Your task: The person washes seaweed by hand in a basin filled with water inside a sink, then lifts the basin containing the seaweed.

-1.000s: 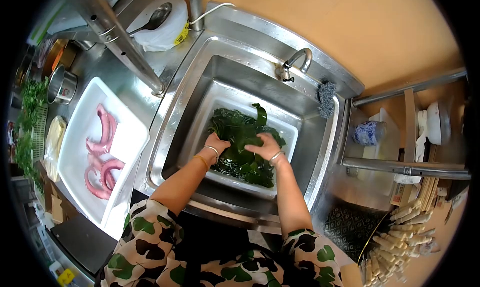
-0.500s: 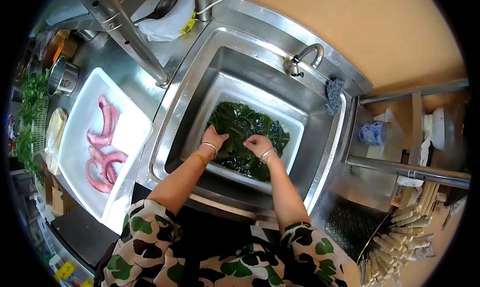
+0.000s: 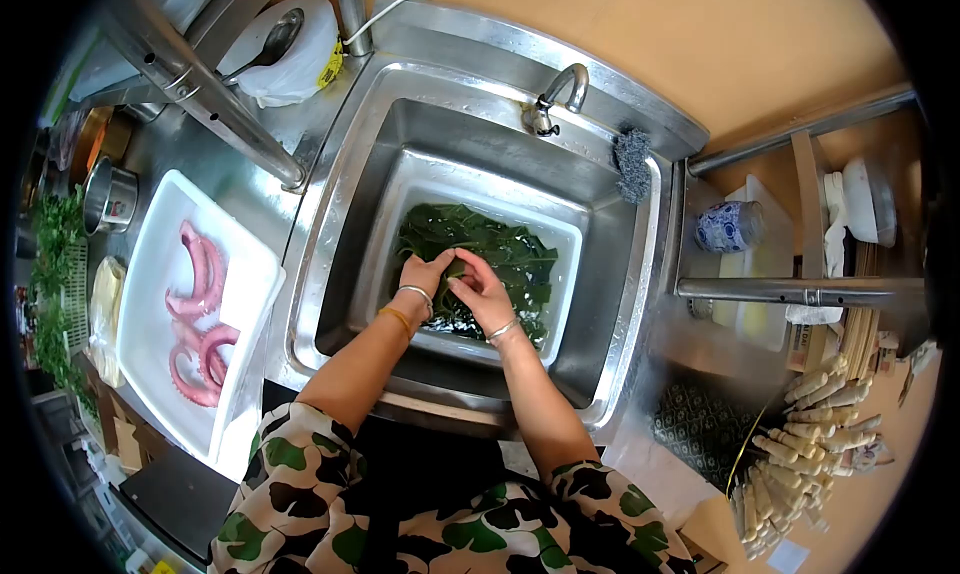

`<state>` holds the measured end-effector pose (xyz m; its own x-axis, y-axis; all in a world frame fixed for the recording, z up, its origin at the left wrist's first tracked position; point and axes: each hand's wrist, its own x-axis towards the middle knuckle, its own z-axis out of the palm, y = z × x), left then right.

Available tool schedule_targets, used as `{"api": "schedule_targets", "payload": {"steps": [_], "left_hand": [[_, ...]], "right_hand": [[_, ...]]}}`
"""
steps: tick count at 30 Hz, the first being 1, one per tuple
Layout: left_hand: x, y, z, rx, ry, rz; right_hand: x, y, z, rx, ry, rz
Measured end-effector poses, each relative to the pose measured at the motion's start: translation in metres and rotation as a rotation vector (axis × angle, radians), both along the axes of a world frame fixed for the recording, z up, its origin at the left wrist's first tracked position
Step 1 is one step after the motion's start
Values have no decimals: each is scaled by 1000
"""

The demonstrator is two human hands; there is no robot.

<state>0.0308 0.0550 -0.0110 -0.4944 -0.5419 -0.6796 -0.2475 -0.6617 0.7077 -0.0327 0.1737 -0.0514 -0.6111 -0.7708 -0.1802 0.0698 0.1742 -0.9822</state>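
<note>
Dark green leaves [image 3: 510, 264] with pale veins lie in water in a white tub [image 3: 571, 274], which sits inside the steel sink [image 3: 610, 244]. My left hand [image 3: 420, 277] is closed on the edge of a leaf at the near left of the pile. Right beside it, my right hand [image 3: 482, 292] has its thumb and fingers curled round part of the same leaf. The fingertips of both hands nearly meet, and what lies between them is partly hidden.
Pink octopus tentacles [image 3: 200, 279] lie in a white tray [image 3: 150, 304] left of the sink. A faucet [image 3: 545, 114] and a steel scrubber [image 3: 633, 164] are on the sink's back rim. A metal post [image 3: 220, 124] stands at left; a rack rail [image 3: 800, 291] runs at right.
My right hand has moved left to meet my left hand and now grips the leaf with it. The whole view has shifted slightly, so the sink appears farther left and higher.
</note>
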Motion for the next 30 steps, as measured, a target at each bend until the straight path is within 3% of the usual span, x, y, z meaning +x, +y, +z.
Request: {"api": "schedule_targets", "payload": {"steps": [5, 7, 9, 11, 13, 15, 17, 19, 21, 23, 25, 27, 29, 30], "left_hand": [[-2, 6, 7, -33, 0, -174], [-2, 6, -2, 31, 110, -250], [1, 6, -15, 40, 106, -244], [8, -1, -27, -632, -190, -543], [8, -11, -43, -730, -197, -564], [8, -20, -69, -908, -216, -608], [5, -25, -84, -1083, -236, -655], [-7, -30, -93, -1170, -241, -688], [-29, -28, -58, -931, -369, -884], [-46, -22, -34, -756, -479, -1016], [-55, -16, -43, -860, -577, -1047], [-57, -15, -58, -934, -537, -952], [-59, -18, -43, -798, -392, -735], [-58, -12, -35, -843, -410, -622]], "right_hand": [[-5, 6, 7, 56, -7, -154], [-6, 4, -1, -54, 185, -205], [-6, 11, -6, 58, 94, -296], [-5, 21, 31, 28, -117, -495], [-23, 48, 12, 369, 206, -435], [-45, 72, -5, 620, 283, -335], [-54, 71, 0, 593, 478, -435], [-69, 57, -11, 457, 370, -436], [-78, 39, -21, 540, 461, -258], [-78, 17, -1, 704, 372, -125], [-76, 5, 3, 878, 541, 19], [-79, 12, -12, 845, 584, 13], [-82, 15, -21, 791, 632, 11], [-84, 20, -23, 642, 615, -11]]}}
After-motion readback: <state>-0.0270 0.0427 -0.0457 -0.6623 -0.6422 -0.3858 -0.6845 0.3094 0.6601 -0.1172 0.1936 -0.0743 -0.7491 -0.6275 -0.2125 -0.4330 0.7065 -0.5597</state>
